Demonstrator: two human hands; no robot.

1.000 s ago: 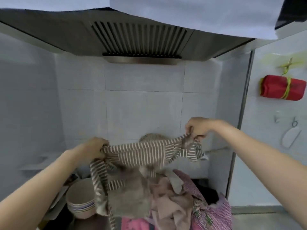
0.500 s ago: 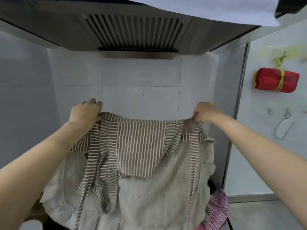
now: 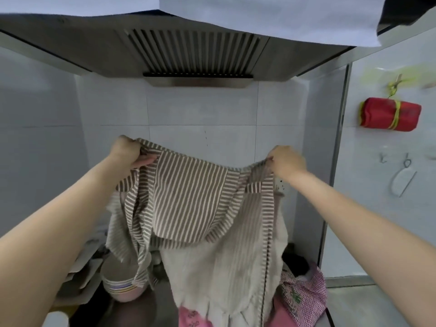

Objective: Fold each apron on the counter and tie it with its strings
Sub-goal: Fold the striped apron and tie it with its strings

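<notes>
A brown-and-white striped apron (image 3: 188, 199) hangs spread in the air in front of the tiled wall. My left hand (image 3: 128, 151) grips its top left corner. At the top right corner my right hand (image 3: 286, 160) pinches the fabric. Striped strings (image 3: 139, 234) dangle down the apron's left side. Its pale lower part (image 3: 224, 274) hangs down over the counter. Under it lie a pink apron (image 3: 191, 318) and a red checked apron (image 3: 304, 296), bunched at the lower right.
A stack of bowls (image 3: 122, 283) sits on the counter at lower left. The range hood (image 3: 195, 50) hangs overhead. On the right wall a rolled red bundle tied with yellow string (image 3: 390, 114) hangs from a hook. Something dark (image 3: 295, 263) lies behind the checked apron.
Both hands lifted the bunched striped apron off the pile and pulled apart. It now hangs open with its bib spread between them.
</notes>
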